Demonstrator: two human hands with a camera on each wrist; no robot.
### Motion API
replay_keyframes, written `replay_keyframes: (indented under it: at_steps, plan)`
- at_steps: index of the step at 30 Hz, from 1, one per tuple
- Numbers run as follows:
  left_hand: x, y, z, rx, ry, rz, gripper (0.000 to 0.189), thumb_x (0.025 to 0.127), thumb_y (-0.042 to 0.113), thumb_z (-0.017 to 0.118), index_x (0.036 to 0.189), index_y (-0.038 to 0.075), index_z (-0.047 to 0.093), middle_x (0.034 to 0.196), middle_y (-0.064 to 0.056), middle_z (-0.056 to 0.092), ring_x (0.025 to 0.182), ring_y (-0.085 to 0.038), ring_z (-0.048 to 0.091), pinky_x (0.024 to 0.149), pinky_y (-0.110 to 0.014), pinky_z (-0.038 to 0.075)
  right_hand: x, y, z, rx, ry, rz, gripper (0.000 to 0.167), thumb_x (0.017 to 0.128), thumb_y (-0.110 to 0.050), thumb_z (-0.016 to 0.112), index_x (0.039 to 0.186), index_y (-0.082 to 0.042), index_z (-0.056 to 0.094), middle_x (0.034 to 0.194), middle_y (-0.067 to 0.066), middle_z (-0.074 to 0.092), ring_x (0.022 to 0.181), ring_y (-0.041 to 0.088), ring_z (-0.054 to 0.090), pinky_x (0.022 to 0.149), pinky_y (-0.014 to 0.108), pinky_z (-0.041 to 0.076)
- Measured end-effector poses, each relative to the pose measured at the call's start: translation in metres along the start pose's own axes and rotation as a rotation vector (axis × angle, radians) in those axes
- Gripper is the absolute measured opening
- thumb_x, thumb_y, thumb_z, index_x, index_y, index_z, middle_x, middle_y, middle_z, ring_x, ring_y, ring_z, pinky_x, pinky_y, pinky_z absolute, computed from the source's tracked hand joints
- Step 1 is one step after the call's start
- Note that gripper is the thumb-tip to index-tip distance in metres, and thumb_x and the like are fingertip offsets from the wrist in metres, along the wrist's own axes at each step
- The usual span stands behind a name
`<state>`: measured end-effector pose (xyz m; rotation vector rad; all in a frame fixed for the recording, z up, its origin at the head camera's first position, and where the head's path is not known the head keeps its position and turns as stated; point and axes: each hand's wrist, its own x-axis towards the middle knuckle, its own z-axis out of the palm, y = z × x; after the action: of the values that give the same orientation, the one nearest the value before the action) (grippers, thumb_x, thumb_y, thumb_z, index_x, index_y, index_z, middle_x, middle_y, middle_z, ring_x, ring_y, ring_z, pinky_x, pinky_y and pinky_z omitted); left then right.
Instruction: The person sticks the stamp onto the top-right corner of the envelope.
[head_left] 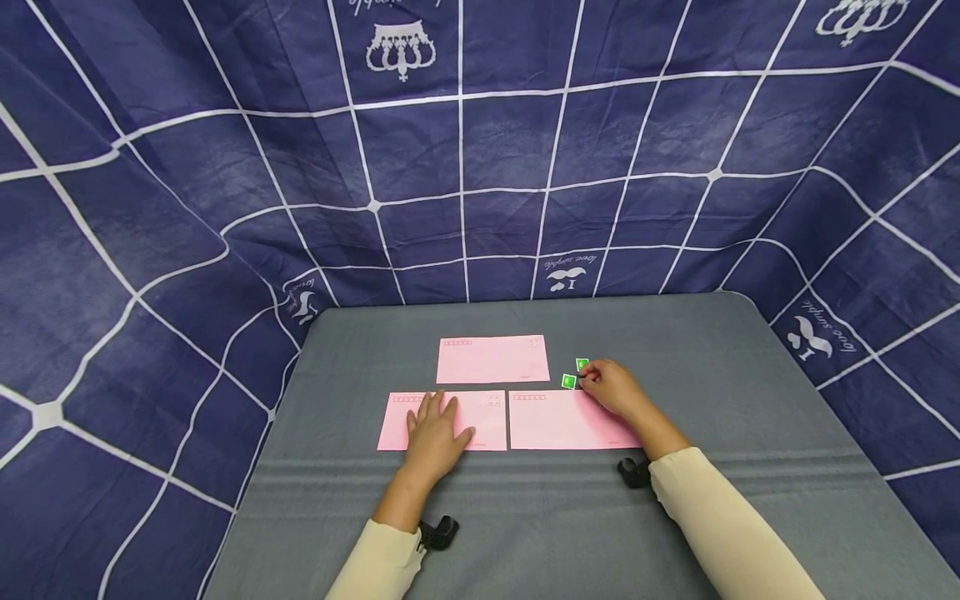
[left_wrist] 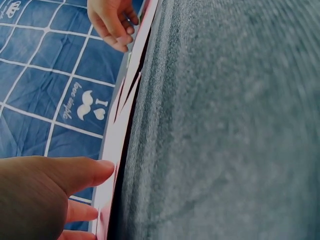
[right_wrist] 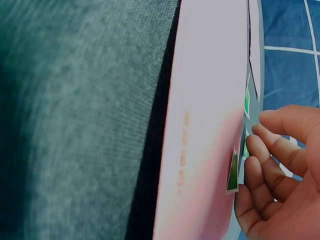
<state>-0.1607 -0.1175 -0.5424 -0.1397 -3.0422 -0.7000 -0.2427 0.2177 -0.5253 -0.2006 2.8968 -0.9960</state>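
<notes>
My left hand (head_left: 435, 437) rests with spread fingers on the lower left pink envelope (head_left: 487, 425). In the left wrist view its thumb (left_wrist: 95, 171) lies along the pink paper. My right hand (head_left: 613, 387) hovers at the top right of the lower right pink envelope (head_left: 555, 425), fingers loosely curved. Its fingertips are right beside two small green stamps, one nearer (head_left: 568, 382) and one farther (head_left: 582, 364). The right wrist view shows a gap between thumb and forefinger. Another green stamp (right_wrist: 233, 172) shows on the lower right envelope there; the hand hides it from the head view.
A third pink envelope (head_left: 491, 360) lies behind the other two. All lie on a grey cloth-covered table (head_left: 540, 517). Blue curtain (head_left: 510, 217) with white lines stands around the back and sides. Each wrist wears a black device (head_left: 441, 533).
</notes>
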Motion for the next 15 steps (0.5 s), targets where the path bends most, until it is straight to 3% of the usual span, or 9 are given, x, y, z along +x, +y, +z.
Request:
replay_keyframes:
  at_steps: [15]
  plan:
    - [-0.0020, -0.0070, -0.0024, 0.046, -0.018, 0.005, 0.069, 0.090, 0.043, 0.072, 0.145, 0.005, 0.054, 0.156, -0.023, 0.042, 0.149, -0.044, 0.032, 0.116, -0.072, 0.022, 0.0083, -0.0038, 0.0044, -0.042, -0.021, 0.080, 0.013, 0.092, -0.016, 0.065, 0.092, -0.005, 0.071, 0.081, 0.004, 0.065, 0.075, 0.019, 0.056, 0.069, 0.029, 0.043]
